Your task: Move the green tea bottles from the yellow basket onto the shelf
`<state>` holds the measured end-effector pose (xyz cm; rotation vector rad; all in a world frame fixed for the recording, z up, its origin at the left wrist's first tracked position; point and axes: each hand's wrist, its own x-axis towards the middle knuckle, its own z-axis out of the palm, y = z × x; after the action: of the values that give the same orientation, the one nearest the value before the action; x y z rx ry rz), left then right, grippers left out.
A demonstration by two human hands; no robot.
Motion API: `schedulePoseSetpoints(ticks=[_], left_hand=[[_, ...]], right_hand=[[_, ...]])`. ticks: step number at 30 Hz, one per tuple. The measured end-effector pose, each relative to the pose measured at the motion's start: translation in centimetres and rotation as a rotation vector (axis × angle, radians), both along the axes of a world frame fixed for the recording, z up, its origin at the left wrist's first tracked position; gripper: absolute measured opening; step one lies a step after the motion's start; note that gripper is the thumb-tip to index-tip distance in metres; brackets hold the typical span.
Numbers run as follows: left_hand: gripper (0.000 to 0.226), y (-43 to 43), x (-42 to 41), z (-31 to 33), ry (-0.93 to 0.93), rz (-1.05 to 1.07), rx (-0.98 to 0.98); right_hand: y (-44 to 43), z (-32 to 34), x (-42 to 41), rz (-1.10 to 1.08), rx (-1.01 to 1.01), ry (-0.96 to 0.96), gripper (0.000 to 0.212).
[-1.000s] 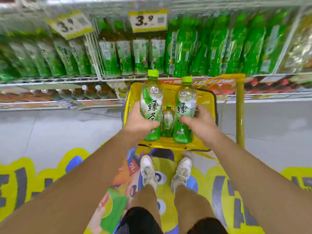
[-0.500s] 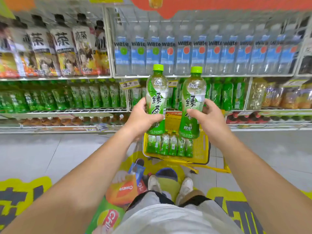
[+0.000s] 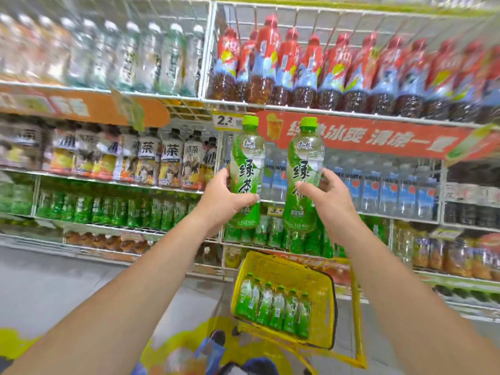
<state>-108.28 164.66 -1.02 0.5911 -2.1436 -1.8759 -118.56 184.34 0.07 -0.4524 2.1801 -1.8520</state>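
My left hand (image 3: pixel 219 199) grips one green tea bottle (image 3: pixel 247 163) upright by its lower half. Beside it, my right hand (image 3: pixel 326 197) grips a second green tea bottle (image 3: pixel 304 169), also upright. Both bottles are raised in front of the drinks shelving, level with the shelf of water bottles. Below them on the floor stands the yellow basket (image 3: pixel 322 277), with several more green tea bottles (image 3: pixel 273 303) lying in a row inside. The shelf row of green tea bottles (image 3: pixel 119 211) runs low on the rack, behind and below the held bottles.
White wire shelving (image 3: pixel 213 50) fills the view. Red-capped dark tea bottles (image 3: pixel 311 69) stand on top, iced tea bottles (image 3: pixel 162 161) mid left, water bottles (image 3: pixel 384 190) mid right. An orange banner (image 3: pixel 378 139) hangs on a shelf edge. The basket's handle (image 3: pixel 358 320) sticks up at its right.
Both hands have lifted the two bottles up out of the basket and higher toward the shelves. The view has tilted upward, so upper shelves now show.
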Motion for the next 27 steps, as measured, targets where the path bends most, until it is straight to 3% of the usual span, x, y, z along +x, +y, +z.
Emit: schedulePoseSetpoints(ticks=[12, 15, 17, 21, 25, 27], left_hand=[[0.040, -0.3, 12.1, 8.7, 0.100, 0.275, -0.110], [0.046, -0.9, 16.3, 9.3, 0.081, 0.353, -0.145], [0.050, -1.7, 18.9, 9.6, 0.071, 0.407, -0.153], [0.050, -3.3, 23.5, 10.1, 0.098, 0.516, -0.128], [0.043, -5.8, 27.8, 10.2, 0.121, 0.618, -0.105], [0.048, -7.4, 29.8, 10.1, 0.133, 0.663, -0.086]], right_hand=[[-4.0, 7.9, 6.1, 0.319, -0.094, 0.118, 0.080], [-5.8, 8.4, 8.4, 0.446, -0.081, 0.119, 0.044], [-7.3, 8.7, 10.2, 0.496, -0.089, 0.106, 0.035], [-10.7, 9.2, 13.9, 0.579, -0.088, 0.082, 0.078], [-14.6, 9.2, 16.9, 0.672, -0.074, 0.058, 0.095], [-17.2, 9.1, 18.2, 0.712, -0.070, 0.052, 0.086]])
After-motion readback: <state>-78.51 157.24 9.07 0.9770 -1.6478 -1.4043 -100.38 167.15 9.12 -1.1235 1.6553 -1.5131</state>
